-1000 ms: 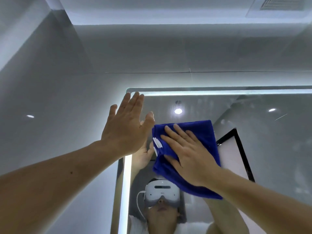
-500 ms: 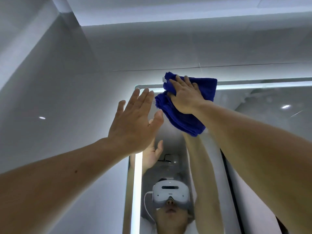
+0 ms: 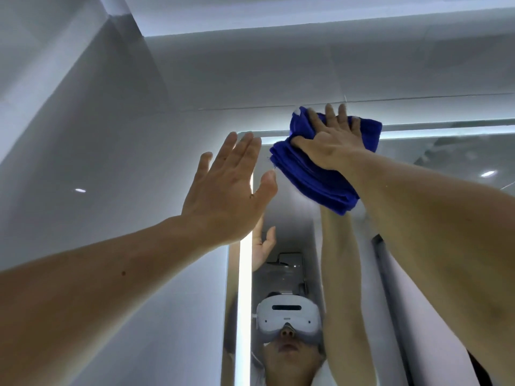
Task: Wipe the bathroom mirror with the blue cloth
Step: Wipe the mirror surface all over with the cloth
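Blue cloth hides the mirror top edge, pressed under straight fingers of the right hand; left hand spread, empty.

Glossy pale grey wall tiles fill left and upper view. Thin horizontal grout line crosses rear wall. Walls meet in corner at upper left. White ceiling above. Small bright light reflection on left wall.
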`<state>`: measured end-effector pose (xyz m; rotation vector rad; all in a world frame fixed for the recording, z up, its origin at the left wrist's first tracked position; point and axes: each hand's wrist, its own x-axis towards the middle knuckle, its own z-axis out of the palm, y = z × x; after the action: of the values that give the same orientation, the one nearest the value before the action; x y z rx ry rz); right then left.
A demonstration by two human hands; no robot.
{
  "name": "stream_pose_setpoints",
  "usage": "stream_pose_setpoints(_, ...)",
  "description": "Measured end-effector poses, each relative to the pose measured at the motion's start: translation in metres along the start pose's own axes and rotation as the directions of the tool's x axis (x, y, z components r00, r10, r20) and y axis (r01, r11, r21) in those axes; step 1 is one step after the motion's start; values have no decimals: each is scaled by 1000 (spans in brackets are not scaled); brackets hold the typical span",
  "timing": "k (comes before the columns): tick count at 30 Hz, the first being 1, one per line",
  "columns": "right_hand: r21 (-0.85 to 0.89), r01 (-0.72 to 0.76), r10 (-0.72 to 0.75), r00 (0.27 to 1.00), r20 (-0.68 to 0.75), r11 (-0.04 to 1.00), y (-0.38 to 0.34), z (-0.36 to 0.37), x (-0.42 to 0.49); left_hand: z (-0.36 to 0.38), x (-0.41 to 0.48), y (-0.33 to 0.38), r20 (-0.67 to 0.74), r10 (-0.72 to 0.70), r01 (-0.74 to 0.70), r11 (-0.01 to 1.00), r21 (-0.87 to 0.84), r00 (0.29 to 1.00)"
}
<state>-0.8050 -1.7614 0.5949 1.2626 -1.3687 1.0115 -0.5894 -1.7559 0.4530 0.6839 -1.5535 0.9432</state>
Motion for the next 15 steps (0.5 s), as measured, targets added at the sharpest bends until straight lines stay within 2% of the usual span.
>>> stream_pose_setpoints(2,-10,32,-32,999,-2,999,0,0,-1,1,-2,-4,11,9,-9,1000,-4,1000)
stream_pose_setpoints(6,65,259,-260,966,11,964,6,-1,-5,3,-2,-8,4,-3,3,1000,-10,1000)
stream_pose_setpoints(15,77,464,-467,884,31,883,14,1,-33,6,-8,3,35,-39,40,998,-40,999)
